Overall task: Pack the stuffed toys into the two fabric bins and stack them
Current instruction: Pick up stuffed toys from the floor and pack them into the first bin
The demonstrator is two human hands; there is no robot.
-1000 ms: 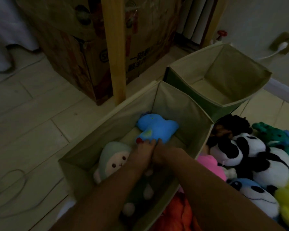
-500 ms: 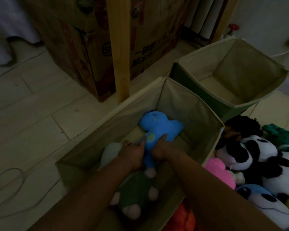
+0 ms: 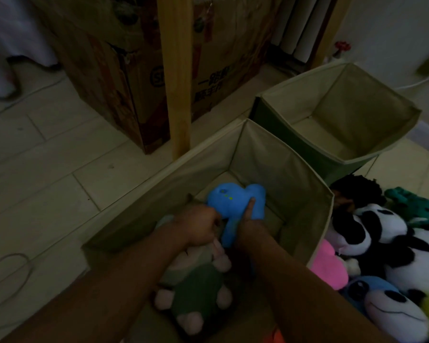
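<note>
The near beige fabric bin (image 3: 280, 157) holds a blue stuffed toy (image 3: 233, 199) and a green stuffed toy with pink feet (image 3: 198, 288). Both my hands are inside it. My right hand (image 3: 248, 216) grips the blue toy's side, one finger lying along it. My left hand (image 3: 198, 226) is curled against the blue toy's lower part, above the green toy, whose head it hides. A second fabric bin (image 3: 391, 129) stands behind, with nothing inside. Loose toys lie to the right: pandas (image 3: 382, 233), a pink toy (image 3: 330, 266) and a blue-and-white toy (image 3: 386, 308).
A wooden post (image 3: 176, 82) and a large cardboard box (image 3: 134, 82) stand just beyond the near bin. A cable loop (image 3: 10, 268) lies on the tiled floor at left. A teal toy (image 3: 416, 206) and a dark-haired doll (image 3: 357, 191) sit in the pile.
Both hands have pushed the blue toy deeper toward the bin's far corner. My left arm now covers the green toy's face. The view has shifted slightly.
</note>
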